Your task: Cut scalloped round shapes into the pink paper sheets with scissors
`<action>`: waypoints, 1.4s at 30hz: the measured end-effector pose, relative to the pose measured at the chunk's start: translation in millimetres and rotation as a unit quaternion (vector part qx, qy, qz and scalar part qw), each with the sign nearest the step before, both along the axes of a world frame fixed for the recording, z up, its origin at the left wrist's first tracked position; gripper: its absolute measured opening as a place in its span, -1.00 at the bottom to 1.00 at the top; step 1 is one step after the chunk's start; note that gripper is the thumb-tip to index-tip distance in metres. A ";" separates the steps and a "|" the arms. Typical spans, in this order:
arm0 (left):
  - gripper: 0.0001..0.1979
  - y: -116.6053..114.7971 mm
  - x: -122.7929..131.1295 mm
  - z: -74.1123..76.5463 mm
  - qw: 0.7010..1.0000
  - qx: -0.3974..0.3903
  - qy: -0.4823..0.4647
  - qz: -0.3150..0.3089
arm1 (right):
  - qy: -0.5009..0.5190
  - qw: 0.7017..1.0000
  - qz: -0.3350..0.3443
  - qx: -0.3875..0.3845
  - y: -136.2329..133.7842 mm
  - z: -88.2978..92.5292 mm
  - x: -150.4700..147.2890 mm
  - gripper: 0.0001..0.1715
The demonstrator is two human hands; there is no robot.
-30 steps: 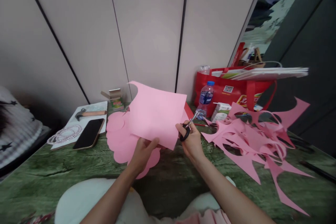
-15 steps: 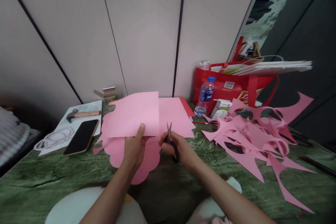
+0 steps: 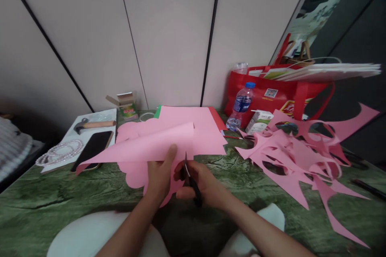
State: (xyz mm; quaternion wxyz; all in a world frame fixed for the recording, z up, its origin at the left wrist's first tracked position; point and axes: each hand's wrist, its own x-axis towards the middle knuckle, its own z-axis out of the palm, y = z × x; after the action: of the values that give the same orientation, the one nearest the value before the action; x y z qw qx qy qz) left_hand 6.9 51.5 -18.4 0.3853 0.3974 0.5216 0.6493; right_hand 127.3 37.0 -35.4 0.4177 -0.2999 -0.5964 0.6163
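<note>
On a green table (image 3: 45, 200), pink scraps (image 3: 285, 144) lie at right; a curled sheet (image 3: 147, 146) is held over scalloped cutouts (image 3: 134, 178). The left hand (image 3: 159, 176) clamps its near edge, thumb on top; the right hand (image 3: 208, 182) grips scissors (image 3: 195, 190), fingers wrapped around the handles.

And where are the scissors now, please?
The scissors are in the right hand, below the head view's centre, by the pink sheet in the left hand.

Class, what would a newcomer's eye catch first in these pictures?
Likely the pile of pink offcuts on the right, with the bright red bag behind it. At the centre, the left hand holds a pink sheet next to the right hand, which holds black-handled scissors.
</note>
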 end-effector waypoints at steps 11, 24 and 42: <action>-0.83 -7.5 5.0 -0.5 0.997 -0.058 0.038 0.018 | 0.067 0.998 -0.013 0.005 0.4 3.2 3.8 -0.52; -0.76 -10.1 -3.2 -11.2 0.984 -0.116 0.131 0.016 | 0.095 0.994 -0.061 -0.013 -6.4 2.0 -2.5 -0.53; -0.68 -23.0 5.3 5.7 0.971 -0.142 0.192 -0.019 | 0.091 0.991 -0.100 0.008 -6.4 -0.3 -2.5 -0.51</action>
State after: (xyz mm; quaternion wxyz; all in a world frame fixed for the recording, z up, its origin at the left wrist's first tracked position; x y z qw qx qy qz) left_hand 12.2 28.5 -12.7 0.3428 0.4656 0.6648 0.4731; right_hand 124.8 30.6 -35.7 0.5321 -0.2968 -0.5279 0.5916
